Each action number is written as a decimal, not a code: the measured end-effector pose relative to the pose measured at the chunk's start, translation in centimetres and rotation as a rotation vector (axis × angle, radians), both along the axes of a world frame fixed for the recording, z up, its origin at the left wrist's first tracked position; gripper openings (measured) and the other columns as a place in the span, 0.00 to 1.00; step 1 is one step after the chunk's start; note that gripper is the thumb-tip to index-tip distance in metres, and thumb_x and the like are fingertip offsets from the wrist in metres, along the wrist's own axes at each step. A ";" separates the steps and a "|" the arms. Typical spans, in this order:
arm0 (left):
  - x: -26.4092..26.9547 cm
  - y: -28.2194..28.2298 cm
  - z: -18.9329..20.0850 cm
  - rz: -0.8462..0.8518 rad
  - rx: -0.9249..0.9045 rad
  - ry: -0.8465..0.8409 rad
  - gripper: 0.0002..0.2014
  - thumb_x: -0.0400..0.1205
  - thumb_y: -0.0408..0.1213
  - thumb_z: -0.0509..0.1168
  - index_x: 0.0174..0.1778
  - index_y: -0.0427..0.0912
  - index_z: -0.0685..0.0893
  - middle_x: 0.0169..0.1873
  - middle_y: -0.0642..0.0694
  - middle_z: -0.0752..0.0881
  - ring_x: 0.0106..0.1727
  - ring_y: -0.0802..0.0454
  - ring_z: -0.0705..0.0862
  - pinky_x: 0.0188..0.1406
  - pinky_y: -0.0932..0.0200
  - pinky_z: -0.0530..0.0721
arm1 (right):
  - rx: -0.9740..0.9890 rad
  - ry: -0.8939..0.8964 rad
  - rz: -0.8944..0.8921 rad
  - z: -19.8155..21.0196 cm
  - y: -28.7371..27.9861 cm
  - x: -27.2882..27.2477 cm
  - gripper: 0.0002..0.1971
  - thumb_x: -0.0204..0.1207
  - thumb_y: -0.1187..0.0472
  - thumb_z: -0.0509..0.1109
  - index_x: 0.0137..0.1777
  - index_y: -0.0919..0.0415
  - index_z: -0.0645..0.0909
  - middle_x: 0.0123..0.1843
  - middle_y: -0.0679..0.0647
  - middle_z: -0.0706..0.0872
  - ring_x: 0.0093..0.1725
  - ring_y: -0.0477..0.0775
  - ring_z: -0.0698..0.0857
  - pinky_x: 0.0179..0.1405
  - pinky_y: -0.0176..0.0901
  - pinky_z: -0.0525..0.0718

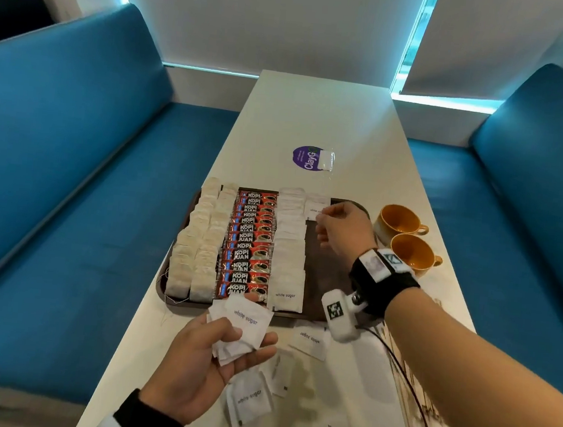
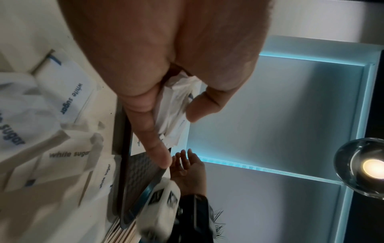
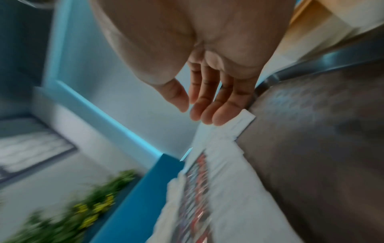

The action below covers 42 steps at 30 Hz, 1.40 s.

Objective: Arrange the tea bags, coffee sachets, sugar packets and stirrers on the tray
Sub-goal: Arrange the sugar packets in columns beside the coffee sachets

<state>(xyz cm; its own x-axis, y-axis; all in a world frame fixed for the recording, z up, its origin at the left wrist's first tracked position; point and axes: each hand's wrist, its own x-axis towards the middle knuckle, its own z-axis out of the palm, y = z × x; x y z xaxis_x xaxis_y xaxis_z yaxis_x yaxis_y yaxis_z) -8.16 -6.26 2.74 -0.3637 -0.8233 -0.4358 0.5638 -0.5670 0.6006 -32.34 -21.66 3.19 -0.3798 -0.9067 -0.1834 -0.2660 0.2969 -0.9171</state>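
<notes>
At the near centre of the long white desk (image 1: 316, 120), the left hand (image 1: 211, 361) lies palm up with its fingers (image 2: 149, 125) and thumb curled round a small stack of white paper sugar packets (image 1: 245, 327) printed "white sugar". At 1 o'clock from it, the right hand (image 1: 340, 232) hovers over the far right part of the dark brown rectangular tray (image 1: 326, 269), fingers (image 3: 209, 106) straight and loosely together, holding nothing; the fingertips sit just above a single white sugar packet (image 1: 316, 208) lying at the tray's 12 o'clock edge.

On the tray, from 9 o'clock towards 3 o'clock, run two overlapping rows of pale paper tea bags (image 1: 198, 239), one row of red and black "Kopi Juan" coffee sachets (image 1: 249, 244), and one row of white sugar packets (image 1: 290, 248). The tray's right side is bare brown surface.

More loose sugar packets (image 1: 248, 403) lie scattered on the desk at 6 o'clock from the tray. Two yellow ceramic cups (image 1: 405, 235) stand on the desk at 3 o'clock from the tray. A round purple sticker (image 1: 306, 159) sits at 12 o'clock beyond the tray. Blue upholstered benches (image 1: 72, 158) flank the desk.
</notes>
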 end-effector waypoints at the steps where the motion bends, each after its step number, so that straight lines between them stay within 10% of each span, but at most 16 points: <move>1: 0.0 0.2 0.1 -0.009 -0.013 -0.002 0.23 0.79 0.17 0.53 0.68 0.28 0.82 0.59 0.21 0.86 0.59 0.18 0.86 0.53 0.32 0.90 | -0.032 -0.017 0.043 0.7 2.0 0.7 0.04 0.81 0.63 0.75 0.52 0.56 0.83 0.46 0.58 0.92 0.41 0.54 0.91 0.42 0.47 0.94; 14: -0.4 3.3 1.3 -0.102 -0.142 -0.140 0.19 0.82 0.26 0.65 0.70 0.31 0.81 0.61 0.26 0.88 0.59 0.25 0.88 0.50 0.43 0.92 | -0.028 -0.121 0.342 1.9 19.2 4.5 0.09 0.77 0.54 0.81 0.53 0.52 0.88 0.46 0.52 0.92 0.43 0.54 0.90 0.40 0.46 0.92; 27: -0.8 5.2 0.9 -0.109 -0.182 -0.209 0.21 0.82 0.22 0.68 0.66 0.50 0.85 0.54 0.35 0.90 0.47 0.37 0.89 0.30 0.50 0.89 | -0.043 -0.487 0.238 1.2 22.1 4.0 0.05 0.79 0.69 0.76 0.53 0.70 0.87 0.48 0.67 0.93 0.42 0.65 0.90 0.41 0.53 0.92; 37: -1.2 5.2 0.6 -0.152 -0.129 -0.259 0.12 0.79 0.38 0.75 0.55 0.42 0.82 0.43 0.39 0.84 0.33 0.43 0.80 0.20 0.62 0.70 | -0.159 -0.338 0.233 1.4 22.7 3.9 0.10 0.76 0.70 0.79 0.52 0.65 0.80 0.41 0.61 0.91 0.39 0.65 0.91 0.39 0.54 0.93; 42: -1.2 5.1 0.2 -0.175 -0.171 -0.323 0.03 0.83 0.39 0.71 0.44 0.47 0.85 0.39 0.39 0.84 0.30 0.42 0.79 0.22 0.63 0.66 | -0.167 -0.241 0.295 1.3 22.9 3.8 0.07 0.76 0.70 0.80 0.50 0.58 0.92 0.46 0.57 0.94 0.44 0.62 0.92 0.44 0.51 0.94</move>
<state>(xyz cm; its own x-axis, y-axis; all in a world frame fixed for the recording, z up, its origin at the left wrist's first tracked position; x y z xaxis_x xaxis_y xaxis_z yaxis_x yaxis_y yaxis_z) -9.40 -1.17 2.90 -0.3717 -0.8315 -0.4128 0.2342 -0.5143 0.8250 -28.55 1.24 4.52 -0.0634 -0.9950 -0.0769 -0.0889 0.0824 -0.9926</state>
